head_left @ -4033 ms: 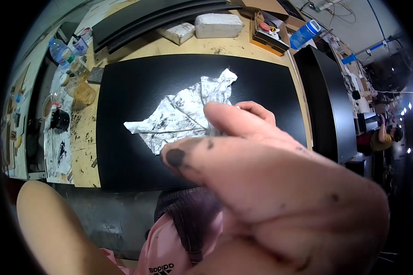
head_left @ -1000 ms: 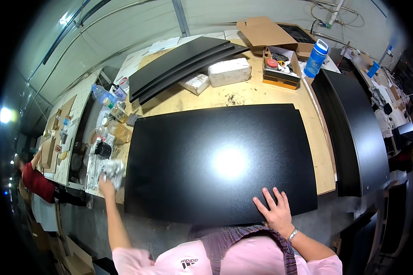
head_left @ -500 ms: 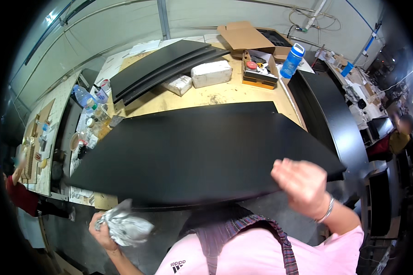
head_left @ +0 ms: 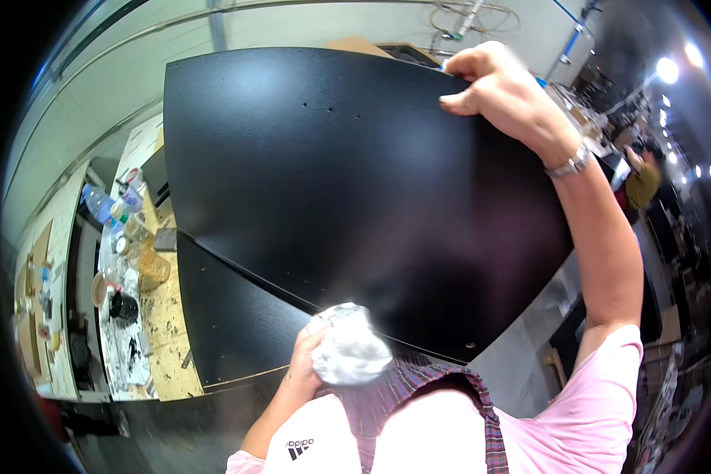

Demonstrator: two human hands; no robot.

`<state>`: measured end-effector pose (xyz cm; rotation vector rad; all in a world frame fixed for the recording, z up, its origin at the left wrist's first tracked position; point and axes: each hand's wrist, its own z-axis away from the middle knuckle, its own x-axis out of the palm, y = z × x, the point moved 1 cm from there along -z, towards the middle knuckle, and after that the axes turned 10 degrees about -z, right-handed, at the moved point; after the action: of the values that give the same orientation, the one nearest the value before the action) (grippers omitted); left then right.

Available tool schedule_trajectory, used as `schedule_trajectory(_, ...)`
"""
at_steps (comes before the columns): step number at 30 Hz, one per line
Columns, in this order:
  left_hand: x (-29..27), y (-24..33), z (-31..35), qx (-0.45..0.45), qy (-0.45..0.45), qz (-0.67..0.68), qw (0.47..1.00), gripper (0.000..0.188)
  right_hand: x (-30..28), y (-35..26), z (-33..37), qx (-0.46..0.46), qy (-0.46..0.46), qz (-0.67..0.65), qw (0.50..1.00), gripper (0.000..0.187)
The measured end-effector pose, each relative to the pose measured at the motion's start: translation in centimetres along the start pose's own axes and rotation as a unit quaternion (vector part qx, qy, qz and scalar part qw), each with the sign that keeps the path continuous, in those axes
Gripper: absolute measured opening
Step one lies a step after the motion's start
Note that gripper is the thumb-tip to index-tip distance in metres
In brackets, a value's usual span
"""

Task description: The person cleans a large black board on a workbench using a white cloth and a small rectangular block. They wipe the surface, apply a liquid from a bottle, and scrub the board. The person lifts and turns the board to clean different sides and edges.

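Note:
A large black panel (head_left: 316,182) with curved edges and a few small holes is tilted up in front of me. My right hand (head_left: 502,99) grips its far right edge, the thumb on the face towards me and the fingertips partly hidden behind. In my left hand (head_left: 304,357) is a crumpled white-grey cloth (head_left: 351,347), close to the near edge of the raised panel; whether it touches is hard to tell. Under the raised panel, a second black panel (head_left: 241,324) lies on the yellowish worktable (head_left: 170,359).
Left on the worktable stand a clear plastic bottle (head_left: 97,203), a jar of amber liquid (head_left: 152,265) and a small black pot (head_left: 123,308). Another bench (head_left: 46,268) runs along the far left. A person (head_left: 641,182) is at the right. Part of a cardboard box (head_left: 359,46) shows behind the panel.
My right hand has gone from above the panel's near right to its far edge, and the panel now tilts up, uncovering another below. My left hand has brought the cloth inward and up.

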<state>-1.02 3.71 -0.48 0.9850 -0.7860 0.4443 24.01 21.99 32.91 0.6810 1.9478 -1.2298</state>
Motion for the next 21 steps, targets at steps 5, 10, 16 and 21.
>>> schedule_trajectory(5,-1.2,1.0,0.4,0.043,0.004,-0.134,0.990,0.033,2.2,3.0,0.7,0.030,0.018,0.195,0.980,0.036)
schedule_trajectory(10,0.0,0.6,-2.2,0.051,-0.020,-0.345,0.937,0.040,2.6,12.5,3.4,0.140,0.175,0.069,0.972,0.039)
schedule_trajectory(16,5.7,-1.0,-5.9,0.041,-0.011,-0.387,0.921,0.038,-0.2,23.3,6.9,0.251,0.185,0.023,0.950,0.045)
schedule_trajectory(21,14.9,-4.7,-13.0,-0.032,-0.025,-0.317,0.948,0.036,-6.4,36.1,12.2,0.321,0.212,0.003,0.923,0.042)
